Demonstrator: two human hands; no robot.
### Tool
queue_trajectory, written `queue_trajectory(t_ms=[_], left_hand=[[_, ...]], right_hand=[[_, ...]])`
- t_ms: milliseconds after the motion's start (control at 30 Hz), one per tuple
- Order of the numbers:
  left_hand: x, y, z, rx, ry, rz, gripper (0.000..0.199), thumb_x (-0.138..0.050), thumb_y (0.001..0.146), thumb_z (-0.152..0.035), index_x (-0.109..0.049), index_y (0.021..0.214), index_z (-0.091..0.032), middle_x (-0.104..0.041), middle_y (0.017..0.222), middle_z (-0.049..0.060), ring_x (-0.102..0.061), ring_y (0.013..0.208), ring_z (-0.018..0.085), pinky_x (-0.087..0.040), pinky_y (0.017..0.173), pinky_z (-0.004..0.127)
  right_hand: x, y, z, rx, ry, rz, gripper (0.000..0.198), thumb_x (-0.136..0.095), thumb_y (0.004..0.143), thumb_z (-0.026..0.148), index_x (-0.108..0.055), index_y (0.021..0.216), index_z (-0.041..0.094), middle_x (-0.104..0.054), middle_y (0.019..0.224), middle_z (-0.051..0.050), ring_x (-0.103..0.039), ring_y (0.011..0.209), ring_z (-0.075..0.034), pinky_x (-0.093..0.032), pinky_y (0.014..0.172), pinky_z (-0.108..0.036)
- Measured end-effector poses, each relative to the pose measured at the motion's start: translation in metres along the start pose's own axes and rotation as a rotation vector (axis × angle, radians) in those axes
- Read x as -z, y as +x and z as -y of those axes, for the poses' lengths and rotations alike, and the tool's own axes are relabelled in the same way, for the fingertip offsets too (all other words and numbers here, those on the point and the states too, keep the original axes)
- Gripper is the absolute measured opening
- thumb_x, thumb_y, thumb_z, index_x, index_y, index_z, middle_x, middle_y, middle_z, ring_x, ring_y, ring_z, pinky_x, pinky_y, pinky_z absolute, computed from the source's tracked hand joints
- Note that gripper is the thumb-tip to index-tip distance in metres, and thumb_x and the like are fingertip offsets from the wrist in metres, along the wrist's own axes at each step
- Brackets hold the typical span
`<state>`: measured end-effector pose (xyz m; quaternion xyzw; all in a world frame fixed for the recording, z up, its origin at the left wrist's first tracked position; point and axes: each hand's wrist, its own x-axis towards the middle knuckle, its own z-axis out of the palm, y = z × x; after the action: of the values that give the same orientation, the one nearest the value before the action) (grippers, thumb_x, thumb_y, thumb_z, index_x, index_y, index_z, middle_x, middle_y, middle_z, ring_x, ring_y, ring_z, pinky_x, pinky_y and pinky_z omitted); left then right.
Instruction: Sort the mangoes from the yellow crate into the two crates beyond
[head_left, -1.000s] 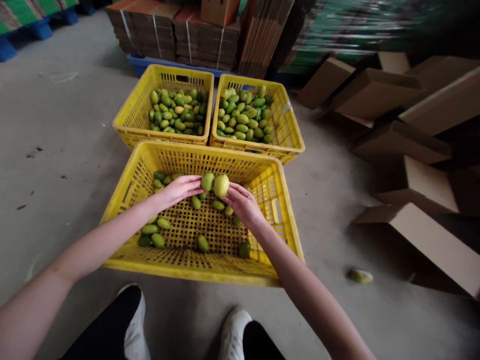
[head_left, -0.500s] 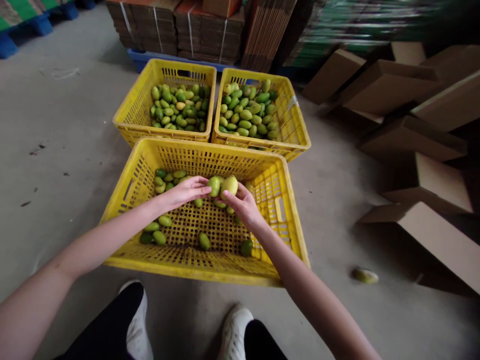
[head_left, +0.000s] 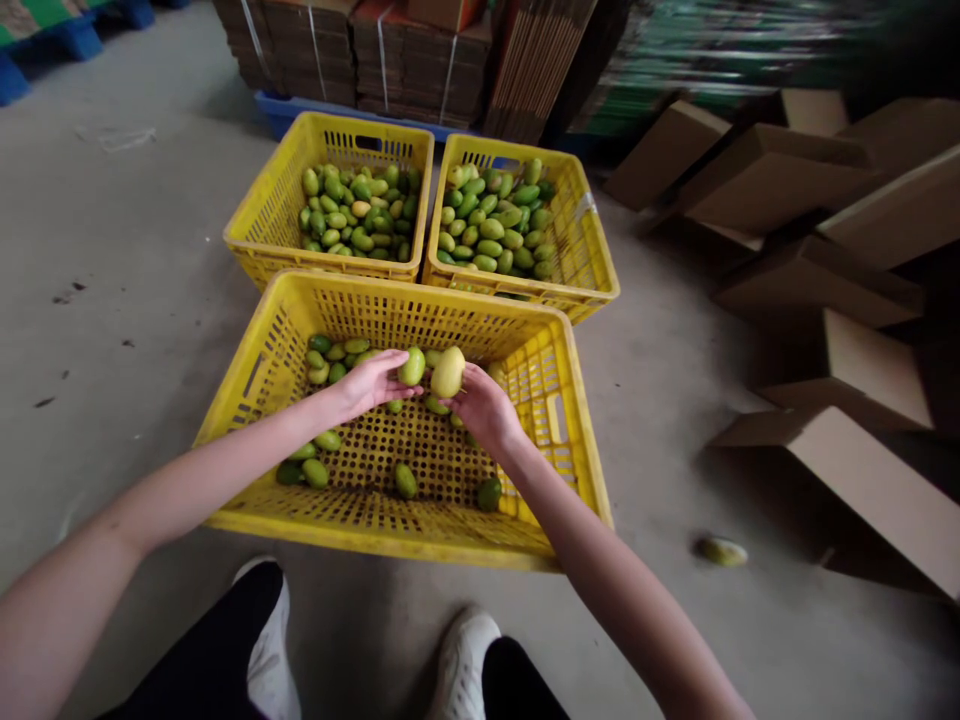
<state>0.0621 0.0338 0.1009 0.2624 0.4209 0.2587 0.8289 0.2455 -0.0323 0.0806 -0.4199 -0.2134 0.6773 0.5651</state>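
Observation:
My left hand [head_left: 369, 384] is closed around a green mango [head_left: 412, 367], thumb on top and fingers beneath. Close beside it, my right hand [head_left: 487, 405] grips a paler, yellowish mango [head_left: 448, 373] from its right side. A narrow gap separates the two fruits. Both hands are above the near yellow crate [head_left: 405, 290]. Inside that crate, several green mangoes lie along the far left, and others are scattered on the perforated floor, among them one mango [head_left: 406, 481] near the front and a darker mango [head_left: 489, 494] at the right. My hands partly hide the fruit below them.
Behind stand a left yellow crate [head_left: 259, 215] and a right yellow crate [head_left: 592, 235], both holding many green mangoes. Bundled flat cardboard [head_left: 424, 70] rests on a blue pallet. Open cardboard boxes [head_left: 870, 490] line the right, near a loose mango [head_left: 721, 550] on the floor.
Both held mangoes have shifted slightly left and come a little apart. The fingers of my left hand have turned further under its mango. The view has moved slightly.

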Motion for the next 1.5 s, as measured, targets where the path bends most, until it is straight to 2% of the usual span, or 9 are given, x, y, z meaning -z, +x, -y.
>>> queue_trajectory(t_ms=[133, 267, 367, 500, 733, 967, 1167, 1367, 1500], left_hand=[[-0.003, -0.002, -0.004, 0.041, -0.075, 0.005, 0.034, -0.036, 0.098, -0.024, -0.064, 0.089, -0.007, -0.067, 0.072, 0.009, -0.063, 0.052, 0.014, -0.050, 0.047, 0.021], [-0.005, -0.003, -0.002, -0.009, -0.071, 0.026, 0.023, -0.051, 0.094, -0.026, -0.058, 0.077, -0.013, -0.061, 0.066, 0.003, -0.053, 0.045, 0.008, -0.041, 0.041, 0.016], [-0.005, -0.001, 0.000, -0.021, -0.066, 0.053, 0.030, -0.052, 0.095, -0.031, -0.056, 0.071, -0.013, -0.058, 0.064, 0.002, -0.052, 0.045, 0.007, -0.041, 0.042, 0.015], [-0.003, 0.001, 0.001, -0.014, -0.037, 0.067, 0.046, -0.039, 0.100, -0.038, -0.062, 0.072, -0.010, -0.057, 0.062, 0.003, -0.050, 0.045, 0.007, -0.039, 0.040, 0.015], [-0.001, 0.003, 0.003, 0.012, -0.060, 0.034, 0.039, -0.044, 0.099, -0.041, -0.066, 0.088, -0.011, -0.065, 0.068, 0.005, -0.058, 0.050, 0.011, -0.047, 0.044, 0.019], [-0.006, -0.002, -0.004, 0.100, -0.215, -0.049, 0.026, -0.040, 0.095, -0.017, -0.060, 0.079, -0.011, -0.068, 0.071, 0.008, -0.064, 0.053, 0.011, -0.056, 0.054, 0.019], [0.000, 0.003, -0.002, 0.290, -0.193, 0.018, 0.057, -0.030, 0.100, -0.051, -0.062, 0.082, -0.008, -0.069, 0.067, 0.014, -0.068, 0.053, 0.016, -0.055, 0.048, 0.020], [0.004, 0.007, 0.002, 0.305, -0.119, 0.052, 0.069, -0.020, 0.097, -0.062, -0.060, 0.077, -0.011, -0.067, 0.062, 0.013, -0.066, 0.052, 0.016, -0.053, 0.046, 0.020], [0.004, 0.008, 0.004, 0.287, -0.042, 0.077, 0.071, -0.024, 0.092, -0.071, -0.060, 0.074, -0.012, -0.063, 0.057, 0.010, -0.059, 0.045, 0.012, -0.043, 0.037, 0.017]], right_hand=[[0.000, 0.002, 0.002, -0.047, 0.060, 0.051, 0.027, -0.064, 0.078, 0.041, -0.063, 0.091, 0.018, -0.071, 0.081, -0.006, -0.062, 0.064, -0.018, -0.052, 0.054, -0.030], [-0.004, -0.002, 0.002, 0.019, -0.019, 0.055, 0.035, -0.072, 0.074, 0.050, -0.057, 0.088, 0.021, -0.070, 0.079, -0.002, -0.047, 0.043, -0.010, -0.036, 0.039, -0.024], [-0.006, -0.003, 0.000, 0.039, -0.042, 0.002, 0.035, -0.075, 0.072, 0.048, -0.054, 0.083, 0.023, -0.066, 0.072, 0.002, -0.041, 0.041, -0.008, -0.030, 0.037, -0.022], [-0.003, -0.001, -0.001, 0.027, -0.001, -0.076, 0.028, -0.073, 0.073, 0.045, -0.059, 0.080, 0.022, -0.065, 0.074, 0.002, -0.044, 0.049, -0.009, -0.036, 0.042, -0.023], [0.002, 0.002, -0.001, -0.082, -0.051, 0.012, 0.029, -0.057, 0.082, 0.047, -0.061, 0.094, 0.020, -0.070, 0.076, -0.004, -0.060, 0.061, -0.019, -0.049, 0.053, -0.031], [-0.001, -0.004, 0.005, -0.158, 0.067, 0.102, 0.023, -0.054, 0.076, 0.031, -0.064, 0.091, 0.016, -0.074, 0.092, -0.009, -0.066, 0.066, -0.018, -0.056, 0.061, -0.030], [0.005, 0.000, 0.008, -0.282, 0.045, 0.098, 0.037, -0.051, 0.089, 0.049, -0.066, 0.085, 0.016, -0.075, 0.080, -0.011, -0.073, 0.074, -0.023, -0.061, 0.069, -0.035], [0.008, 0.004, 0.004, -0.301, 0.052, 0.055, 0.058, -0.043, 0.091, 0.067, -0.069, 0.082, 0.016, -0.076, 0.081, -0.011, -0.073, 0.071, -0.019, -0.061, 0.067, -0.029], [0.010, 0.007, 0.003, -0.285, 0.018, 0.056, 0.065, -0.040, 0.088, 0.074, -0.069, 0.081, 0.017, -0.076, 0.079, -0.010, -0.072, 0.068, -0.018, -0.060, 0.062, -0.028]])
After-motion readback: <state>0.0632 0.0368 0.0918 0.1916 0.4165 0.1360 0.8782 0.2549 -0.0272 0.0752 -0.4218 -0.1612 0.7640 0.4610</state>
